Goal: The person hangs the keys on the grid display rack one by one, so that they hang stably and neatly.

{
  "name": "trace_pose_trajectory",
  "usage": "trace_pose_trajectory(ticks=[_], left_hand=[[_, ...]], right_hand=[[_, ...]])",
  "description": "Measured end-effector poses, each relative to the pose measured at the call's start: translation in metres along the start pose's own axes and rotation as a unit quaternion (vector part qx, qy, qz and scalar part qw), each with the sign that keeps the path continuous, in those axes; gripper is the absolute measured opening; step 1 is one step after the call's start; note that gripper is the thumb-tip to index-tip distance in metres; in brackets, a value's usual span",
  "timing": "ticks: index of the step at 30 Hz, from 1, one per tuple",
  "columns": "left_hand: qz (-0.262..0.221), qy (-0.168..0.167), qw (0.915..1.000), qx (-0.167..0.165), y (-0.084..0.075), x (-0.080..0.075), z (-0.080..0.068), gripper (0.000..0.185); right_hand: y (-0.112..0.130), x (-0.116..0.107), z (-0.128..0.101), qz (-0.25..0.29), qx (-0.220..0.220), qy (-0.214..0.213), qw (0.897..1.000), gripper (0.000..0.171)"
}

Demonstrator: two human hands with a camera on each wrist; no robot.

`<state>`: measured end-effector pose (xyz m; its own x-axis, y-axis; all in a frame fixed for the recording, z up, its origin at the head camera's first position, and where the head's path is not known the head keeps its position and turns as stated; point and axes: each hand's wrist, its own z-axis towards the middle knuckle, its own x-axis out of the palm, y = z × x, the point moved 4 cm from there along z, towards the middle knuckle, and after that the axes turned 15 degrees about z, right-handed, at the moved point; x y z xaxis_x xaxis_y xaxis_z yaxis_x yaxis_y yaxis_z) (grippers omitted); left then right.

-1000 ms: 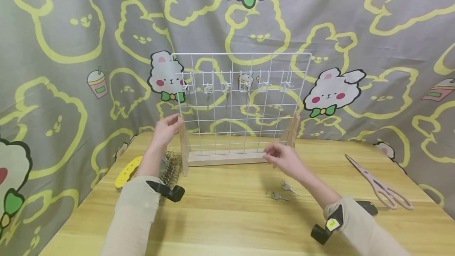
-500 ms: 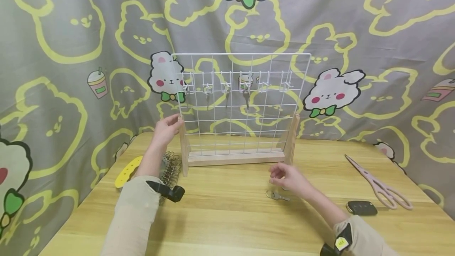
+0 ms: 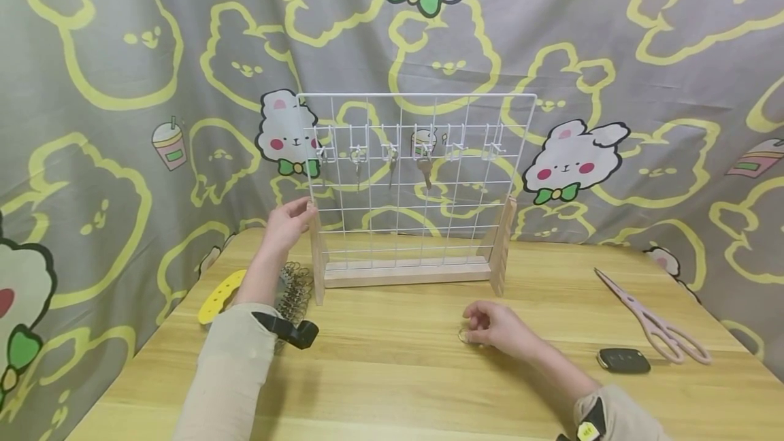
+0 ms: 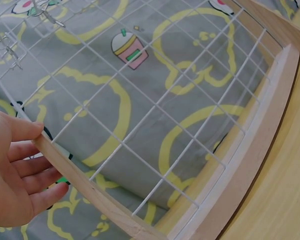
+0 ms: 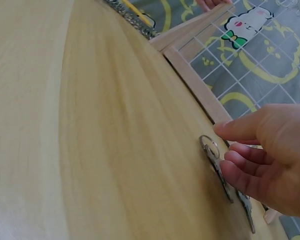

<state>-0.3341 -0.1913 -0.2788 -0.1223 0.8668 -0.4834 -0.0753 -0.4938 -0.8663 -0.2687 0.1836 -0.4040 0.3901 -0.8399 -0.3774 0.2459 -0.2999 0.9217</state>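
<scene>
My left hand (image 3: 288, 223) holds the top of the left wooden upright (image 4: 65, 162) of a white wire grid rack (image 3: 407, 272), thumb on one side and fingers on the other. On the table in front of the rack lie a key with a ring (image 5: 217, 170) and a second key (image 5: 245, 210) beside it. My right hand (image 3: 499, 325) is right over these keys, thumb and fingers parted with the ring between their tips in the right wrist view. In the head view that hand covers most of them. Several white hooks line the grid, some with keys (image 3: 425, 173) hanging.
A black car key (image 3: 623, 360) and pink-handled scissors (image 3: 652, 322) lie at the right. Left of the rack, partly behind my left forearm, are a yellow piece (image 3: 222, 297) and a bunch of metal rings (image 3: 295, 291). A patterned curtain (image 3: 569, 67) hangs behind the table.
My right hand has moved from the rack's base down toward me, over the loose keys. The car key, earlier partly behind the sleeve, is uncovered. My left hand stays on the upright.
</scene>
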Motion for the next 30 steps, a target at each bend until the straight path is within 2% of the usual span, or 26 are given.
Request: trace_pose_trajectory(ticks=[8,15,30], left_hand=[[0.000,0.000,1.0000,0.000,-0.0015,-0.0002,-0.0015,0.052],[-0.003,0.000,1.0000,-0.002,-0.0013,-0.0003,-0.0020,0.052],[0.000,0.000,1.0000,0.001,-0.0008,-0.0004,-0.0014,0.052]], right_hand=[[-0.0025,0.0006,0.0006,-0.047,-0.012,0.016,0.999,0.027],[-0.0036,0.0004,0.0027,-0.089,-0.032,0.037,0.995,0.015],[-0.0083,-0.0025,0.0005,-0.032,-0.012,0.013,0.999,0.006]])
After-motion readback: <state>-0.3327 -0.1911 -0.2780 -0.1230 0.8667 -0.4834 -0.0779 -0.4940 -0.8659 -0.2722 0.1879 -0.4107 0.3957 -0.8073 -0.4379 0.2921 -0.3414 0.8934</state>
